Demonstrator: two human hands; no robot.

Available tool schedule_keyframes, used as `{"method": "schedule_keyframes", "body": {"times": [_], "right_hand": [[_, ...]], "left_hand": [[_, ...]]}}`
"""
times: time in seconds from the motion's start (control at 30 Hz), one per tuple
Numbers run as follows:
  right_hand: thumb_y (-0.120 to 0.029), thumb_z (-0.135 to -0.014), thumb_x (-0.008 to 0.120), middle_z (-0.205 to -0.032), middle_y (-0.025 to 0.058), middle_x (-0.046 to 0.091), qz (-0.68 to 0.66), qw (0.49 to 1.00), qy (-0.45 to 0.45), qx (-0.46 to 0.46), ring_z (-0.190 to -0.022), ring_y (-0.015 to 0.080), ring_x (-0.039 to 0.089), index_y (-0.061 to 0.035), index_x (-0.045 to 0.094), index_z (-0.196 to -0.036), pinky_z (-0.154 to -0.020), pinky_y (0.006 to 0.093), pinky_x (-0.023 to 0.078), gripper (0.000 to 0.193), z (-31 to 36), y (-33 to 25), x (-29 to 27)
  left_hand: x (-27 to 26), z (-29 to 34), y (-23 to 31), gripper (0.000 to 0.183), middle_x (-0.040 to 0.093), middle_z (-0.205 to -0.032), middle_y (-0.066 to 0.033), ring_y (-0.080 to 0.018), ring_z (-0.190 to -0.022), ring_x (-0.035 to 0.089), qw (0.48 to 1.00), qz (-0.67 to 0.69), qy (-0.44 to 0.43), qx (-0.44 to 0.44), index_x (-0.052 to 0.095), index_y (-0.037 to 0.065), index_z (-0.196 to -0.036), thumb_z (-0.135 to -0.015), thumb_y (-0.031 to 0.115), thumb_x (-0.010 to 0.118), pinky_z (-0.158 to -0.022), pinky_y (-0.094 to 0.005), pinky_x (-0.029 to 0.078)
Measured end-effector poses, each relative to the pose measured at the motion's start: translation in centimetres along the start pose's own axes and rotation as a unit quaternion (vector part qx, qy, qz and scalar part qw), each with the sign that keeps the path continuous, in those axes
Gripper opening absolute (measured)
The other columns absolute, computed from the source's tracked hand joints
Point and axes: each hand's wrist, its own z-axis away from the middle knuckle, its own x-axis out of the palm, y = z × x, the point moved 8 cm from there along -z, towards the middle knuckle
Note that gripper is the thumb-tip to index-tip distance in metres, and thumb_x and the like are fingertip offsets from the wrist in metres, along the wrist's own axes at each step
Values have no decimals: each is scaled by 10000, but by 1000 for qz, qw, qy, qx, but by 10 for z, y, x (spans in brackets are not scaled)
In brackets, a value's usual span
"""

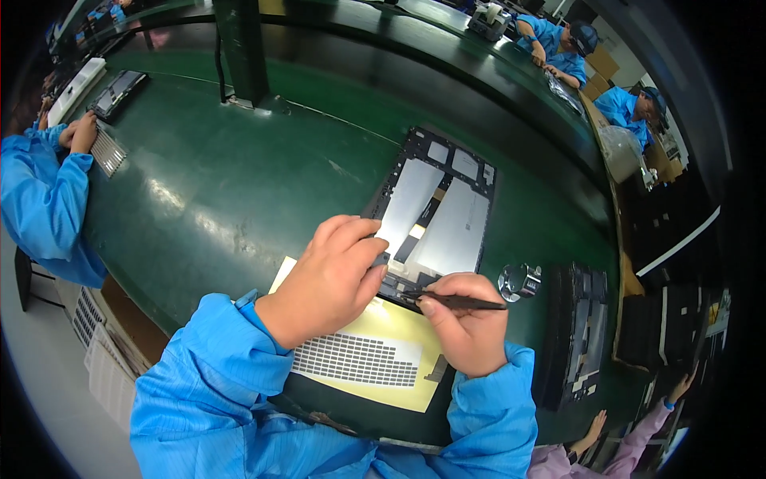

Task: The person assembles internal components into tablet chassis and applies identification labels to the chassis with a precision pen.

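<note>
The right hand point(471, 331), low centre of the frame, is clamped on a slim dark tool point(477, 303), its tip at the device's lower edge. The left hand point(327, 275) has fingers and thumb drawn in at the device's left edge; whether they grip it I cannot tell. The device point(471, 227) lies tilted at centre, its top end leaning rightward. A yellow sheet point(423, 395) lies below it, partly under the left hand. Just right of the device, a shiny round thing point(519, 282) narrows the room; beyond it, at lower right, stands a dark stack point(558, 339). Leftward, a broad stretch of green table point(239, 184) reaches toward a person point(48, 199) at the left rim. A post point(239, 52) rises at upper left.
</note>
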Motion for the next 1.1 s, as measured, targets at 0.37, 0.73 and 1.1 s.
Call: {"method": "schedule_keyframes", "body": {"times": [0.37, 0.73, 1.1], "right_hand": [[55, -822, 656, -879, 117, 629, -79, 975, 112, 174, -817, 148, 638, 23, 533, -999, -723, 256, 532, 218, 89, 14, -49], [10, -824, 690, -885, 72, 594, -66, 979, 86, 171, -761, 92, 570, 2, 550, -977, -667, 224, 477, 208, 105, 24, -46], [5, -840, 675, -864, 76, 603, -91, 975, 88, 184, -764, 93, 575, 7, 532, -994, -664, 222, 481, 210, 101, 26, -45]], "left_hand": [[19, 24, 68, 229, 571, -870, -80, -250, -780, 560, 954, 120, -217, 170, 608, 59, -875, -742, 185, 745, -715, -343, 442], [49, 36, 79, 356, 587, -1107, -94, -266, -1036, 543, 920, 96, -319, 204, 641, 62, -1002, -743, 285, 740, -909, -370, 424], [49, 36, 78, 367, 595, -1107, -95, -263, -1048, 550, 921, 96, -331, 185, 644, 66, -1011, -734, 282, 751, -925, -375, 423]]}}
